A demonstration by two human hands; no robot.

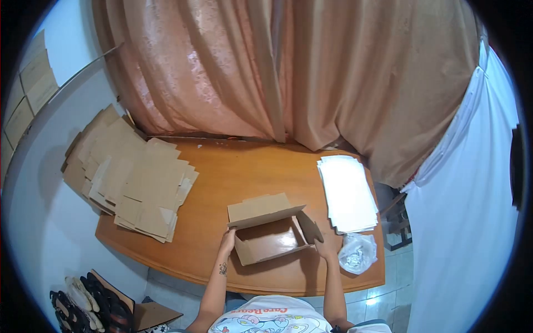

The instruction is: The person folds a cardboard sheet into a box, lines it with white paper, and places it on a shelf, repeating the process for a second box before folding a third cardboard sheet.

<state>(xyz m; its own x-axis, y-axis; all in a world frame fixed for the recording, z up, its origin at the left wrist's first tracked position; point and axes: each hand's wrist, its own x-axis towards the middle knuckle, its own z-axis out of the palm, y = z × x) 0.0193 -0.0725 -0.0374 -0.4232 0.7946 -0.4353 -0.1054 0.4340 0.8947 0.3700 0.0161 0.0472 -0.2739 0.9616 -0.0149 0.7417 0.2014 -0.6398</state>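
Note:
A brown cardboard box [260, 252] stands near the front edge of the table, its top open toward me. One long flap leans away at the back, and a shorter flap sticks out on the right. Inside the walls shows a glossy brown surface. My left hand [228, 240] grips the box at its left end, fingers closed round the upper edge. At the opposite end, my right hand [326, 247] is closed on the right flap near the front corner. Parts of the fingers on both hands are hidden by cardboard.
Flat cardboard blanks [152, 177] lie piled on the left of the wooden table [244, 166]. On the right are a stack of white sheets [348, 194] and a clear plastic bag [357, 255] with small contents. Shoes [91, 302] stand at lower left; curtains [311, 72] hang behind.

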